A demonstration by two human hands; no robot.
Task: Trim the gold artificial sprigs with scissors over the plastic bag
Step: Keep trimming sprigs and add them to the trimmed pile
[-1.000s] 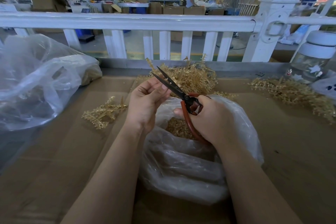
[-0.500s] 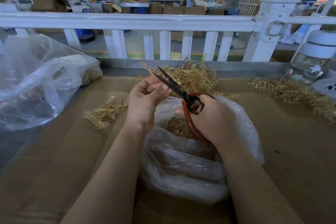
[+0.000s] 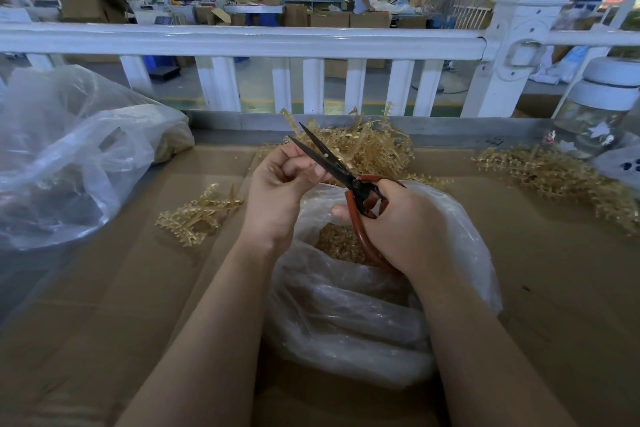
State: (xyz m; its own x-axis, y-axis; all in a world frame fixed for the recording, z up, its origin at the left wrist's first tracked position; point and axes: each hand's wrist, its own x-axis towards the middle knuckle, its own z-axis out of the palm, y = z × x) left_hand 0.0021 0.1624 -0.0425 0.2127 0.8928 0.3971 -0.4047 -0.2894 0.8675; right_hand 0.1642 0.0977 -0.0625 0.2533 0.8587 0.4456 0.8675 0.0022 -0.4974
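Note:
My left hand (image 3: 282, 184) pinches a gold sprig (image 3: 291, 121) with curled fingers; most of the sprig is hidden behind the fingers and the blades. My right hand (image 3: 401, 225) grips the red handles of the black-bladed scissors (image 3: 329, 161). The blades are slightly apart and point up-left, right against my left fingertips. Both hands hover over the open clear plastic bag (image 3: 346, 319), which holds gold trimmings (image 3: 341, 243).
A pile of gold sprigs (image 3: 377, 152) lies behind the hands, a small cluster (image 3: 197, 215) to the left, and a long heap (image 3: 554, 177) to the right. A large clear bag (image 3: 69, 156) sits far left. A white fence (image 3: 242, 42) bounds the cardboard-covered table (image 3: 104, 322); a lidded jar (image 3: 602, 107) stands at right.
My left fingers have shifted slightly on the sprig beside the blades. The scissors and my right hand stay in nearly the same place, blades still apart.

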